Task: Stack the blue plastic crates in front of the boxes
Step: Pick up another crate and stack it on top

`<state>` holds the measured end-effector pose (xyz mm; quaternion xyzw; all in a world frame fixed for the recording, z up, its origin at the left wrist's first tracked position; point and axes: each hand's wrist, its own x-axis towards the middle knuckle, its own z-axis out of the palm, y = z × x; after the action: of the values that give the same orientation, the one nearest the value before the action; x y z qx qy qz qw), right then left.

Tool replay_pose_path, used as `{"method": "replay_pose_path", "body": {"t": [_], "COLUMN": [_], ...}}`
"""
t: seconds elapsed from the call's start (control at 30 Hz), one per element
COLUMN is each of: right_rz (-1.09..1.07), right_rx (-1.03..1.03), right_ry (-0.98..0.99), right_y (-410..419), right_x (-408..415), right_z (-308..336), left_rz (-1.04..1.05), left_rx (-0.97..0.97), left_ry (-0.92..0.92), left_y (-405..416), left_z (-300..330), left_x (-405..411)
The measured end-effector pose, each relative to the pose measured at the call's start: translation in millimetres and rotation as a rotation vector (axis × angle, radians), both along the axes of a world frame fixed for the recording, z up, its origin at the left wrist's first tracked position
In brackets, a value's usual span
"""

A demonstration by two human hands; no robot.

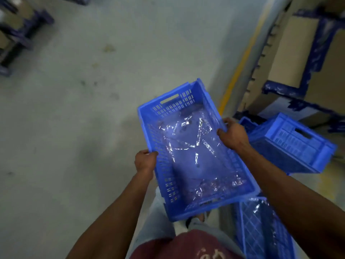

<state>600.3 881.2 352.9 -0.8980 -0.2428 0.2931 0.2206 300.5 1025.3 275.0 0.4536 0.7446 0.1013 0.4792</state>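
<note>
Two hands carry one crate (194,150), held upright and clear of the floor (74,128), its near end close to your body. Clear plastic film (194,146) lies loose inside it. Your left hand (144,161) grips the left long rim, thumb on top and fingers curled under the edge. Your right hand (233,135) grips the right long rim further from you, fingers hooked over the top. Both forearms are extended forward and down, and the staggered grip leaves the crate angled to your line of travel.

A second crate (295,144) lies tipped on the floor to the right, in front of the boxes (298,53). A third (261,230) sits near right, also lined with film.

Recommendation: turn right toward the boxes, square the carried crate to whichever crate serves as the base, and lower it level so the rims seat evenly. Judged risk: the tipped crate needs righting first, and loose film may catch between the rims.
</note>
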Motion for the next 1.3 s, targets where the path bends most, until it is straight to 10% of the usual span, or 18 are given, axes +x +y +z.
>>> {"method": "replay_pose_path", "body": {"t": [0.27, 0.8, 1.3], "right_rz": [0.178, 0.738, 1.193], "right_rx": [0.211, 0.369, 0.497], "right_ry": [-0.031, 0.008, 0.094], "right_y": [54.9, 254.5, 408.6], "right_x": [-119.0, -622.2, -1024.1], "right_z": [68.4, 146.5, 155.4], "left_rz": [0.13, 0.73, 1.174], "left_rx": [0.253, 0.46, 0.581], "left_ry": [-0.143, -0.285, -0.227], "left_y": [3.8, 28.9, 60.3], "left_z": [137.0, 238.4, 238.6], "left_x": [-138.4, -617.6, -969.7]}}
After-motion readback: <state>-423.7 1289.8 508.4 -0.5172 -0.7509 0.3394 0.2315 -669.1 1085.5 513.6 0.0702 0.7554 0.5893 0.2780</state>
